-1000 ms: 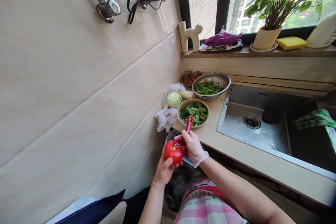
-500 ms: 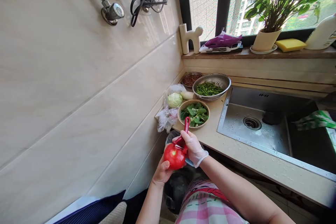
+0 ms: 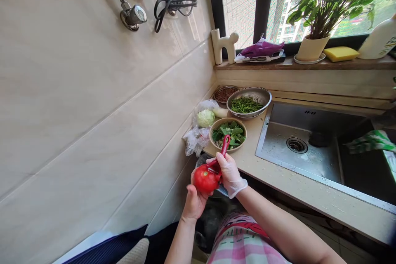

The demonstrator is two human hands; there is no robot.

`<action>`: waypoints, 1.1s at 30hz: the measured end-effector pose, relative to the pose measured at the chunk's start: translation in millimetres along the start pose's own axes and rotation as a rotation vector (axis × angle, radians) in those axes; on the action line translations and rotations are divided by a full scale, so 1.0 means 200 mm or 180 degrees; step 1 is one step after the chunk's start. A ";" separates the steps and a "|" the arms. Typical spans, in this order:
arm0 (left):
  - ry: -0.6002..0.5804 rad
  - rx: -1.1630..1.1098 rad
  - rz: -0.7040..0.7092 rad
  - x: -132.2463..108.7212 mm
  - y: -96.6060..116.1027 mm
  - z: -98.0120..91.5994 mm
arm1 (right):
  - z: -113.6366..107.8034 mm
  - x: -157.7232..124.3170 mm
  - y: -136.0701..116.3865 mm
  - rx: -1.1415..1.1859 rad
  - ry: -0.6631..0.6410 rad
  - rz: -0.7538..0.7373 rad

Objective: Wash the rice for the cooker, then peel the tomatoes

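Observation:
A red tomato (image 3: 205,179) is cupped from below in my bare left hand (image 3: 194,201), fingers wrapped round it. My right hand (image 3: 228,173), in a thin clear glove, grips a red peeler (image 3: 220,153) whose blade end rests on the tomato's upper right side; the handle points up and away. Both hands are held in front of the counter's near left corner, above a dark bin (image 3: 210,222) lined with a bag.
A woven basket of green leaves (image 3: 228,133), a steel bowl of green beans (image 3: 249,101), a small cabbage (image 3: 206,118), plastic bags (image 3: 194,139) and a dish of brown bits (image 3: 225,93) stand on the counter (image 3: 278,177). A steel sink (image 3: 297,144) lies to the right. The windowsill holds a potted plant (image 3: 321,12).
The peeler's handle has tipped back to the right and risen a little. My left hand has turned the tomato slightly and shifted its grip. The view barely moved.

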State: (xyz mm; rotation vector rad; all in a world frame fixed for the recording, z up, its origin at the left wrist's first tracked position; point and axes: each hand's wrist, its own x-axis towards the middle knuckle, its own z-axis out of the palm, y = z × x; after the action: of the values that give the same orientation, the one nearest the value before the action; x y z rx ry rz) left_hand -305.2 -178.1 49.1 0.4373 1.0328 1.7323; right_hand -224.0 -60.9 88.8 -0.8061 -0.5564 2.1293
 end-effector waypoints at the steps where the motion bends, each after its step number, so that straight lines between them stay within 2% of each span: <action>1: -0.0046 0.0124 0.0053 0.00 0.00 0.00 | 0.00 0.00 0.00 0.0006 -0.0001 -0.0010; 4: 0.0046 0.0428 0.0141 0.00 -0.02 -0.01 | 0.01 0.00 0.00 0.0018 -0.0044 0.0018; 7: 0.0107 0.0434 0.0080 0.01 -0.02 -0.04 | 0.02 0.01 0.00 0.0038 -0.0061 0.0094; 12: -0.0287 0.0439 -0.0135 0.03 0.03 -0.08 | 0.02 0.02 0.01 0.0064 -0.0071 0.0150; 15: -0.0333 0.0316 -0.0144 0.03 0.04 -0.08 | 0.02 0.01 0.01 0.0031 -0.0020 0.0045; 22: -0.0294 0.0003 0.0073 0.03 -0.04 -0.12 | 0.03 0.01 0.03 -0.0018 0.0048 0.0051; 27: -0.0631 -0.0469 -0.0282 0.04 -0.06 -0.14 | 0.03 0.03 0.03 0.0049 -0.0014 0.0226; 33: -0.0528 -0.0770 -0.0649 0.06 -0.03 -0.13 | 0.02 0.01 0.02 -0.0078 0.0045 0.0135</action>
State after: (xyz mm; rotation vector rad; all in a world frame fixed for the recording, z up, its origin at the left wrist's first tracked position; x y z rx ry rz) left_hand -325.0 -178.2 28.3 0.3041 0.7132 1.5850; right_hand -230.2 -62.1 87.2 -0.8530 -0.5636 2.1576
